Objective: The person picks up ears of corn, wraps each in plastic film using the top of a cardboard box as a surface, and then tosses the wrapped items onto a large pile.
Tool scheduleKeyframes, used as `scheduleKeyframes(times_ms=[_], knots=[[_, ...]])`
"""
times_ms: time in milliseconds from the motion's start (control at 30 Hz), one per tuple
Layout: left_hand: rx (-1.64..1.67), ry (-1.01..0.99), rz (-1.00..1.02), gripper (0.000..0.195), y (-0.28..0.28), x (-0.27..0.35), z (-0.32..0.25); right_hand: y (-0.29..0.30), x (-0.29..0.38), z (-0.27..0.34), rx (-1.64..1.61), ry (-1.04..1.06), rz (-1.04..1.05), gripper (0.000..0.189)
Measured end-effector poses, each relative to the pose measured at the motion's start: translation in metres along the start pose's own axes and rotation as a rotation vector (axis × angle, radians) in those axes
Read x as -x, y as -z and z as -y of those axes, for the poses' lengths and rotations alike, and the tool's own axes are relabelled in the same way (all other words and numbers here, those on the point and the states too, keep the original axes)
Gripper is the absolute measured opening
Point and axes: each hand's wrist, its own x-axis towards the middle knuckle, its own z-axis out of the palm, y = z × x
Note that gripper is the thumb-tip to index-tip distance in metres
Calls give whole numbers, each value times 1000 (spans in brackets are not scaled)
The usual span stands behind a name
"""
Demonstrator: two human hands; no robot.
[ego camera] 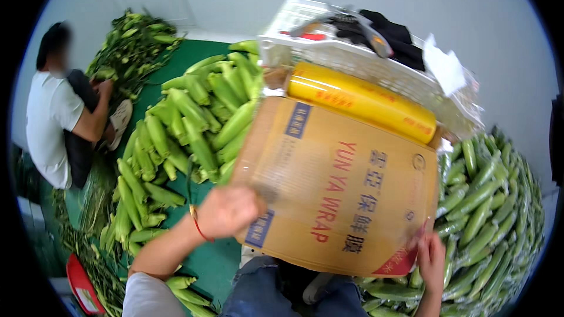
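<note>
A flat cardboard panel (335,185) with printed writing lies before me, over my knees. Along its far edge rests a roll of clear plastic wrap (361,101), which looks yellow. My left hand (233,211), a red cord bracelet on its wrist, is curled at the panel's left edge; blur hides whether it grips anything. At the near right corner, my right hand (431,251) has its fingers bent against the panel's edge, and what they pinch is unclear. Green corn ears in husks (189,114) are heaped to the left, and plastic-wrapped ears (480,229) are piled to the right.
Behind the roll stands a white plastic basket (343,53) with dark cloth and a grey-orange tool on top. At far left a seated person (57,114) handles greens beside a heap of husks (132,48). A red container (83,286) sits at lower left.
</note>
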Motion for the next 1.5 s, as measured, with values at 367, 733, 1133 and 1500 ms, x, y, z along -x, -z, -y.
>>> scheduleKeyframes(times_ms=[367, 733, 1133, 1500], knots=[[52, 1529, -629, 91, -132, 169, 151, -47, 31, -37, -209, -191, 320, 12], [776, 1039, -494, 56, -6, 119, -9, -48, 53, -13, 58, -132, 141, 12], [649, 250, 417, 44, -46, -84, -42, -58, 51, 34, -427, 186, -111, 19], [267, 454, -413, 8, -34, -70, -10, -101, -75, 34, 578, 871, -320, 39]])
